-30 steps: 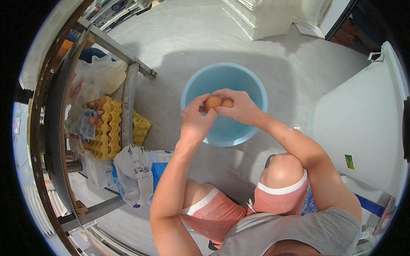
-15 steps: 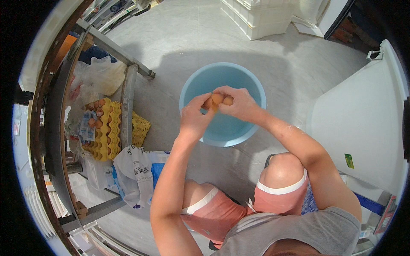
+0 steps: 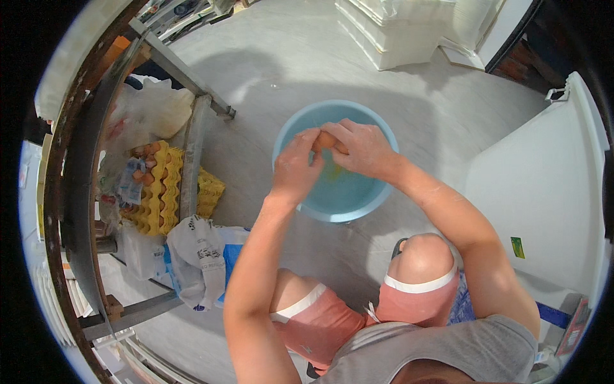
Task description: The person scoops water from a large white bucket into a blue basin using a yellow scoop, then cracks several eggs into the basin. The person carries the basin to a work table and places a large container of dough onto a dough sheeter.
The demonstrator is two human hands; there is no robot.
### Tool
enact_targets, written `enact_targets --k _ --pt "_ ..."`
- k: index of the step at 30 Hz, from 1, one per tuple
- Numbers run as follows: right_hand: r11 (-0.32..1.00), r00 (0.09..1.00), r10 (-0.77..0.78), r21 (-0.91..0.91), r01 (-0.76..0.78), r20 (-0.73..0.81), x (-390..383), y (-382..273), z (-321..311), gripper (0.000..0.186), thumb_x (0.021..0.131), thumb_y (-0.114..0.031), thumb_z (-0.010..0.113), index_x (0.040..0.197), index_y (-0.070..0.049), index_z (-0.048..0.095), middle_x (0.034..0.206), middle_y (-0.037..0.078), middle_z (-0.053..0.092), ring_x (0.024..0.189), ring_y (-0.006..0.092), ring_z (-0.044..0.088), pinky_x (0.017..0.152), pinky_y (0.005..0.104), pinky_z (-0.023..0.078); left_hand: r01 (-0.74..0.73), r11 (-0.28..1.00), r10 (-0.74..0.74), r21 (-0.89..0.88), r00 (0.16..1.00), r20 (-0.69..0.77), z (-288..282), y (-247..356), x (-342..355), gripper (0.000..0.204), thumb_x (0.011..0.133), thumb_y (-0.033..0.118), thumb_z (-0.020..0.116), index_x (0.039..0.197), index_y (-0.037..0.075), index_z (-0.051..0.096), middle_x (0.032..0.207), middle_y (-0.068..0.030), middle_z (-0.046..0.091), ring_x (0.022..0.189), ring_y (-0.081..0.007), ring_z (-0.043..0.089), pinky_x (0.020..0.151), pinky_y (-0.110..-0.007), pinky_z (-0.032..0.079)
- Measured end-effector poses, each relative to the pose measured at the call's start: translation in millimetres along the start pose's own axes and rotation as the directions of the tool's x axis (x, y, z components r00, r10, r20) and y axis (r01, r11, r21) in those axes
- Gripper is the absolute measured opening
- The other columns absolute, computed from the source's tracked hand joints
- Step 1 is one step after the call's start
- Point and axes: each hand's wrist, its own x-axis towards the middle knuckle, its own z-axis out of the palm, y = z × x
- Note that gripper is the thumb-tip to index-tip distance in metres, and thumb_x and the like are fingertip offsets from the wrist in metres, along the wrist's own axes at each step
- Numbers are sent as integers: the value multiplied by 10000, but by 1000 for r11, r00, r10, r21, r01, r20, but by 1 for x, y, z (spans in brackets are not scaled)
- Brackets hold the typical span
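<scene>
Over a round light-blue tub (image 3: 334,104), both my hands meet with brown eggs between their fingers. My left hand (image 3: 296,163) is closed around the left side of a brown egg (image 3: 327,139), its thumb underneath. From the other side my right hand (image 3: 366,148) curls its fingers over the egg and the brown shell beside it. My fingers cover much of the shells, so I cannot tell how many there are or where they are cracked. Yellow egg liquid (image 3: 334,170) shows below my fingers, inside the tub.
At left, a metal rack (image 3: 194,137) holds yellow egg trays (image 3: 167,185) with several brown eggs and plastic bags. A white plastic bag (image 3: 195,256) lies near my left knee. A large white bin (image 3: 537,185) stands at right, white foam boxes (image 3: 400,35) at the back.
My hands have drawn closer together, and my right fingers now cover more of the eggs. Fewer shells show than before. The yellow liquid has dropped lower into the tub.
</scene>
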Motion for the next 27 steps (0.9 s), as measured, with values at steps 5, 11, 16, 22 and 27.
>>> enact_targets --k 5,11,16,22,27 --pt "998 999 -13 -55 15 37 2 -10 -11 371 882 -152 702 1250 -120 670 981 141 722 892 382 724 725 481 583 -105 994 107 40 994 -28 -14 5 0 524 894 19 747 1400 108 643 1304 -115 732 1159 -345 717 937 -462 604" --pt "969 988 152 195 -153 20 -1 5 3 444 903 -177 744 1329 -69 688 1011 113 734 789 242 710 696 379 566 166 986 -165 -17 984 65 -23 6 -3 529 894 0 739 1405 107 654 1266 -92 744 1104 -287 745 911 -411 619" --pt "414 763 438 647 -640 475 6 -8 0 448 965 -196 742 1359 4 664 946 30 656 755 103 590 635 286 469 358 859 -331 -366 934 136 -19 0 -7 520 917 34 740 1430 88 674 1269 -74 750 1139 -204 731 963 -379 624" --pt "309 753 437 704 -639 492 5 -18 -4 444 993 -205 731 1380 3 668 933 16 653 718 77 546 588 256 388 286 868 -246 -405 958 148 -18 -1 -9 532 920 44 738 1443 80 650 1387 -143 659 1229 -279 702 1040 -372 610" --pt "318 727 396 659 -682 561 4 -17 0 455 1032 -227 677 1412 22 657 970 33 664 705 94 556 581 263 391 203 927 -150 -316 972 183 -29 0 -13 546 893 66 787 1423 87 660 1347 -151 661 1154 -319 711 981 -372 615"
